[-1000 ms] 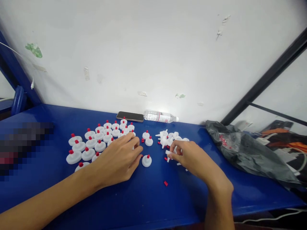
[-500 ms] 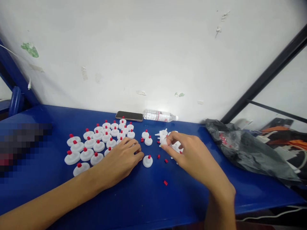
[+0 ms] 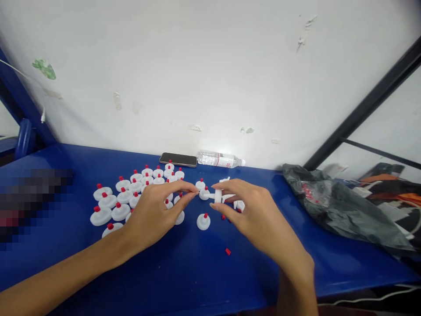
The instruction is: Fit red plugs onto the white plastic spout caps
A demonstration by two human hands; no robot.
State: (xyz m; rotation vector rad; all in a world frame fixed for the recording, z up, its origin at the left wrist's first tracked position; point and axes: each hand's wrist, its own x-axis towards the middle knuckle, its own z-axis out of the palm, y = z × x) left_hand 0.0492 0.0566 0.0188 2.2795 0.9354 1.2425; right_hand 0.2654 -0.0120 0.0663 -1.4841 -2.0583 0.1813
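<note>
My right hand [image 3: 253, 206] pinches a white nozzle cap [image 3: 218, 196] by its round base between thumb and fingertips. The cap is tipped on its side, its thin spout pointing left. Facing it, my left hand [image 3: 161, 208] has thumb and forefinger pressed together close to the spout's tip; what they hold, if anything, is too small to make out. Below the hands stands a white cap with a red tip [image 3: 203, 221]. Several more red-tipped caps [image 3: 100, 216] stand in rows at the left, partly behind my left hand. Loose white nozzle caps [image 3: 239, 205] lie partly hidden behind my right hand.
A small loose red tip [image 3: 228, 251] lies on the blue table [image 3: 190, 281]. Along the wall are a phone [image 3: 178, 159] and a clear plastic bottle [image 3: 219, 159] on its side. A dark plastic bag [image 3: 338, 215] with a packet of red pieces [image 3: 315, 194] lies at the right.
My right hand has brought a white nozzle cap left from the loose pile and turned it sideways. My left hand has turned and risen to face it, fingertips now pinched.
</note>
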